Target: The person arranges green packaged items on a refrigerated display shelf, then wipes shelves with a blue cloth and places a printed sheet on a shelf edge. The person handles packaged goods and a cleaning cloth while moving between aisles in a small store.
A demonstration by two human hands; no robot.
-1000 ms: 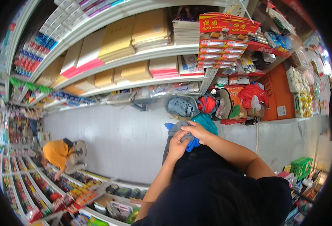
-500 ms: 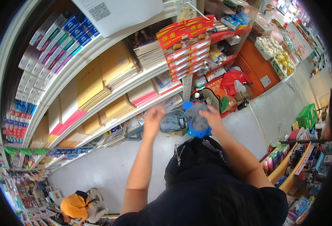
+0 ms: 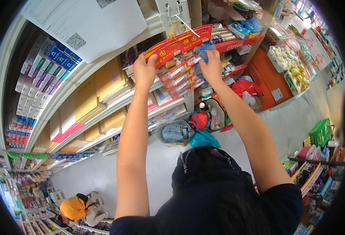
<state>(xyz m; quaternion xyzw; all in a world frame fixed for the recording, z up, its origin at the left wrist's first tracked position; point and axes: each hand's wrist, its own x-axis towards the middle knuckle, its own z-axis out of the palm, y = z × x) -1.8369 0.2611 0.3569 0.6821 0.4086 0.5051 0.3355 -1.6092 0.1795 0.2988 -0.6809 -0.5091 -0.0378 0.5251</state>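
Cards (image 3: pixel 180 45), red and bearing tubes, hang below a white hook (image 3: pixel 188 26) in the head view. The left hand (image 3: pixel 145 72) pinches their left edge; the right hand (image 3: pixel 212 69) clasps a grey-blue cloth (image 3: pixel 198 72) at their right end. Tugging sideways could tear them loose.

Before you, glue cards (image 3: pixel 184 45) hang from a hook (image 3: pixel 186 26) at the edge of the shelves (image 3: pixel 113 110). Your left hand (image 3: pixel 145 71) is at their left edge; your right hand (image 3: pixel 212 67), with a cloth (image 3: pixel 198 73) in it, is at their right side. Left of the cards, paper stacks (image 3: pixel 90 100) lie on the shelves, with small boxes (image 3: pixel 39 82) farther left. Below the cards, a backpack (image 3: pixel 175 132) sits in a tub on the floor, a plastic bag (image 3: pixel 203 140) beside it on the right. Another person (image 3: pixel 75 207) is well apart from you, at lower left.
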